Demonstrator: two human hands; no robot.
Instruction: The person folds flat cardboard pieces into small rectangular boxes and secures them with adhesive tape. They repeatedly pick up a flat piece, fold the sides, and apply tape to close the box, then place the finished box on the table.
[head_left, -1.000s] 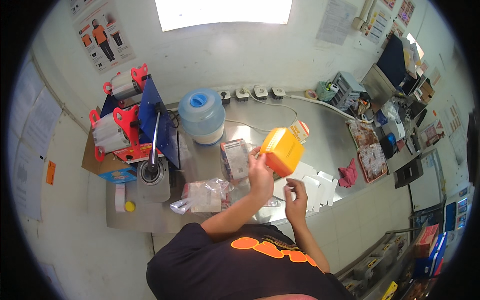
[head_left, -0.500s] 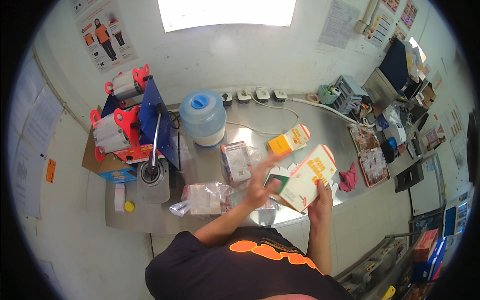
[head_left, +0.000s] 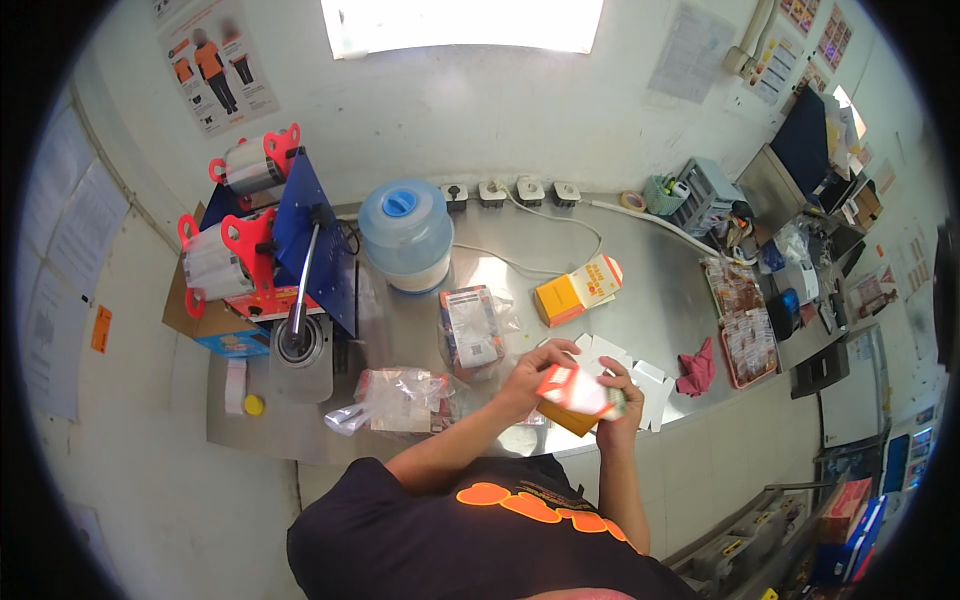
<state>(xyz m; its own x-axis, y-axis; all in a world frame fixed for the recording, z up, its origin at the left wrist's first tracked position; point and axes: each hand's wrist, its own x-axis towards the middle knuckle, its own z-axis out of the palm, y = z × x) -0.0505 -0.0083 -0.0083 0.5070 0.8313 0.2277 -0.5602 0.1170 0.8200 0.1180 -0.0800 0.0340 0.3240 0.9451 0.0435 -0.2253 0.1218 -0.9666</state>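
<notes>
Head view: orange-and-white carton (head_left: 568, 416), partly blurred, held above the steel table's (head_left: 665, 265) near edge | the person's left hand (head_left: 530, 380): fingers nearly closed, gripping its left side | right hand (head_left: 619, 402): fingers curled around its right | light, even pressure should suit the thin-looking card, sparing its creases | yellow carton (head_left: 572, 297) rests beyond

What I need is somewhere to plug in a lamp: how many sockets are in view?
4, along the back of the table: first socket beside the jug, then second, third and fourth to its right. The jug may hide others.
</notes>
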